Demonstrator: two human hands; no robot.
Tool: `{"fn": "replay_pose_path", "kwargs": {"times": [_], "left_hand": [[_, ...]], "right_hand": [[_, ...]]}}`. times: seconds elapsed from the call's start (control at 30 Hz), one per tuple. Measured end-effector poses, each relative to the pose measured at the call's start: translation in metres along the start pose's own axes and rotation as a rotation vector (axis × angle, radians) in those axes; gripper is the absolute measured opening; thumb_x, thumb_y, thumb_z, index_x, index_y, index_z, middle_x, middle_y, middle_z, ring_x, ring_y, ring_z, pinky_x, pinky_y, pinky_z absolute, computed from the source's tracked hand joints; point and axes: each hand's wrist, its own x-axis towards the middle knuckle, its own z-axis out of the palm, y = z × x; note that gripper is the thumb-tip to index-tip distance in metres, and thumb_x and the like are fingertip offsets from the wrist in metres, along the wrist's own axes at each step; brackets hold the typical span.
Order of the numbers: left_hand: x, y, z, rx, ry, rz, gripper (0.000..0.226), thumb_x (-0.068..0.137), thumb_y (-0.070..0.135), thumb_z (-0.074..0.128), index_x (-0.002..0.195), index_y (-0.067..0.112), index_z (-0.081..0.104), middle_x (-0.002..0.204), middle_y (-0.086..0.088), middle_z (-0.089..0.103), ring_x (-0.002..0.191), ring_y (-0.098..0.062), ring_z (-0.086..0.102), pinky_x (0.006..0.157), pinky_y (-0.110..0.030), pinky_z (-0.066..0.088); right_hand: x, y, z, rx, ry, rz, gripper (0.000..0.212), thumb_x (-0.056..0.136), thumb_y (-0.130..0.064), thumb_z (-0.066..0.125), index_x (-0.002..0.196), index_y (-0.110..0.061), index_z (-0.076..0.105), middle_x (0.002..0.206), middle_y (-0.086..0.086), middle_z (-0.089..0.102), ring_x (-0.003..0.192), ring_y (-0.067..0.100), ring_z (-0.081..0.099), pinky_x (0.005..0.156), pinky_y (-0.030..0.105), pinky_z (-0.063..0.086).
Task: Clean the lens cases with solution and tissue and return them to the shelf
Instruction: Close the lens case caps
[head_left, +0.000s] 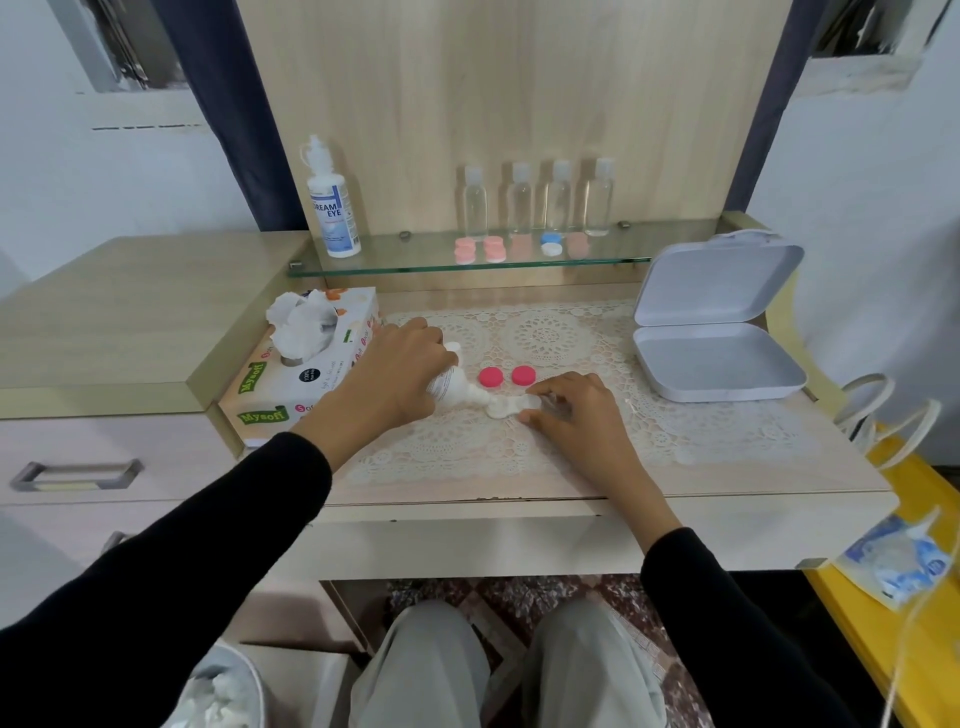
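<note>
My left hand (402, 371) grips a small white solution bottle (457, 391), tipped with its nozzle down over an open white lens case (506, 406) on the lace mat. My right hand (571, 410) pinches the right end of that case and holds it on the mat. Two pink caps (506, 376) lie just behind the case. A tissue box (306, 358) with a tissue sticking out stands to the left. On the glass shelf (415, 270) sit several more lens cases (519, 247), pink ones and one blue-and-white.
A large Dream Eye solution bottle (332, 202) stands at the shelf's left end, with several clear small bottles (537, 200) behind the cases. An open white box (719, 332) lies at the right. A bin with used tissues (218, 691) is by my left knee.
</note>
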Motion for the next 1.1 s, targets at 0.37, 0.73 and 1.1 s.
{"fn": "replay_pose_path", "kwargs": {"times": [0.37, 0.73, 1.1], "left_hand": [[-0.002, -0.001, 0.003, -0.035, 0.004, -0.011, 0.044, 0.078, 0.011, 0.06, 0.121, 0.016, 0.06, 0.099, -0.005, 0.057, 0.093, -0.022, 0.047, 0.077, -0.035, 0.042], [-0.007, 0.002, 0.008, -0.238, 0.13, -0.051, 0.058, 0.075, 0.009, 0.068, 0.131, 0.013, 0.053, 0.11, -0.008, 0.054, 0.099, -0.025, 0.046, 0.08, -0.035, 0.038], [0.007, 0.027, -0.003, -0.036, 0.117, 0.015, 0.053, 0.08, 0.009, 0.056, 0.132, 0.02, 0.05, 0.12, -0.002, 0.05, 0.109, -0.022, 0.044, 0.082, -0.029, 0.027]], "right_hand": [[0.0, -0.001, -0.001, -0.006, -0.004, -0.002, 0.032, 0.079, -0.027, 0.076, 0.109, -0.014, 0.07, 0.091, -0.008, 0.058, 0.096, 0.013, 0.043, 0.072, 0.007, 0.028], [0.0, 0.0, 0.0, -0.002, -0.001, 0.008, 0.03, 0.079, -0.028, 0.076, 0.105, -0.015, 0.071, 0.092, -0.003, 0.063, 0.094, 0.014, 0.045, 0.071, 0.007, 0.029], [0.0, -0.001, -0.001, -0.011, 0.0, -0.002, 0.033, 0.078, -0.027, 0.076, 0.109, -0.016, 0.071, 0.088, -0.011, 0.054, 0.091, 0.011, 0.04, 0.069, 0.008, 0.028]]}}
